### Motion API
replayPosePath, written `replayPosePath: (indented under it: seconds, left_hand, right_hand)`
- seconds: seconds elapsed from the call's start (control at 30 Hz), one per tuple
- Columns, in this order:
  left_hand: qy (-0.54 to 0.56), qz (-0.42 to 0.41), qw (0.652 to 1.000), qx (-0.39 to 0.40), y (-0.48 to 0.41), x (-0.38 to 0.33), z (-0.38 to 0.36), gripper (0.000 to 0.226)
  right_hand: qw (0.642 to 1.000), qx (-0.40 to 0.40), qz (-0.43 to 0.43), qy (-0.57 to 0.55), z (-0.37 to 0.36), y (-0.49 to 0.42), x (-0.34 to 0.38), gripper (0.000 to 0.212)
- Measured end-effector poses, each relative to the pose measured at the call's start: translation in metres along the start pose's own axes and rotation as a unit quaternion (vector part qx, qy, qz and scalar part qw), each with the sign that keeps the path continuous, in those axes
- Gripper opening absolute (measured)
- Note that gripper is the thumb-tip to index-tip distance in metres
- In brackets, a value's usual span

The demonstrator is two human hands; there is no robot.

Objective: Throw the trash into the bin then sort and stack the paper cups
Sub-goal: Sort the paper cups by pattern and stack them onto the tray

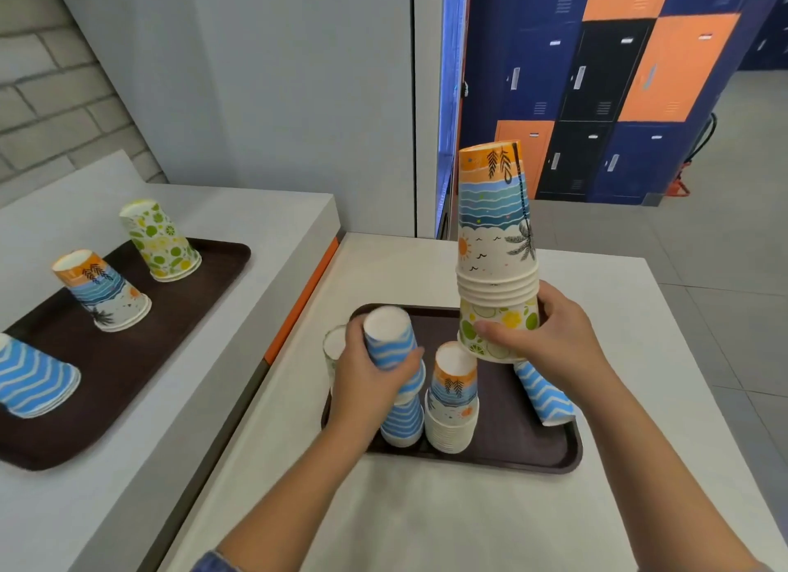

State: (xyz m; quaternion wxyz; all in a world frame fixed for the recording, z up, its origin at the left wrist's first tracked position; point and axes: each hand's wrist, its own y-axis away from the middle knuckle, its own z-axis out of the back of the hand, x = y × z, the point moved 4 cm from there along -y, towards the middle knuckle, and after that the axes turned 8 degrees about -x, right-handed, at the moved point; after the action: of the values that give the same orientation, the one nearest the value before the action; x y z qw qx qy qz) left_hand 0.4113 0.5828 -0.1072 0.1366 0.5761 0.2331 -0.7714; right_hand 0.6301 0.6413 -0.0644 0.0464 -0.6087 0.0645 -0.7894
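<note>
On the near brown tray (550, 454), my left hand (366, 379) grips the top of an upside-down stack of blue wave cups (396, 384). My right hand (554, 337) holds a tall upside-down stack (494, 226) by the lemon-print cup (499, 324) at its base, lifted above the tray; beach-print cups sit on top of it. A short beach-print stack (454, 396) stands between my hands. Another blue wave cup (543, 394) leans at the tray's right. A pale cup (334, 345) shows behind my left hand.
A second brown tray (179, 315) on the raised left counter carries three upside-down stacks: lemon print (162, 241), beach print (104, 292) and blue wave (32, 377). An orange strip (300, 303) edges the gap between counters. Lockers (605, 85) stand behind on the right.
</note>
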Motion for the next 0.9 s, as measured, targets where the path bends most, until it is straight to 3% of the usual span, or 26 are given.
replayPosePath:
  seconds: [0.13,0.33,0.5,0.6,0.73,0.8,0.9]
  left_hand:
    - [-0.082,-0.037,0.996,0.024,0.009,0.034,-0.016,0.061]
    - [-0.128,-0.026,0.99,0.054,0.01,0.057,-0.025,0.065]
    - [-0.206,-0.025,0.974,0.092,0.018,0.078,-0.035,0.055]
    - [-0.255,0.038,0.96,0.111,0.02,0.092,-0.038,0.079]
    - [-0.288,0.055,0.945,0.148,0.021,0.092,-0.041,0.091]
    - [-0.293,0.034,0.944,0.147,0.019,0.078,-0.038,0.087]
    - [-0.239,-0.068,0.966,0.067,0.006,0.028,-0.028,0.064]
  right_hand:
    - [1.0,0.004,-0.001,-0.002,0.003,0.004,-0.003,0.055]
    - [1.0,0.009,0.008,-0.001,0.007,0.007,-0.004,0.055]
    - [1.0,0.018,0.011,-0.003,0.006,0.008,-0.004,0.054]
    - [1.0,0.025,0.014,-0.005,0.003,0.008,-0.002,0.053]
    - [1.0,0.023,0.015,0.008,0.001,0.007,-0.002,0.052]
    - [1.0,0.022,0.013,0.007,0.001,0.006,-0.003,0.052]
    - [1.0,0.02,0.016,0.005,0.001,0.004,-0.003,0.052]
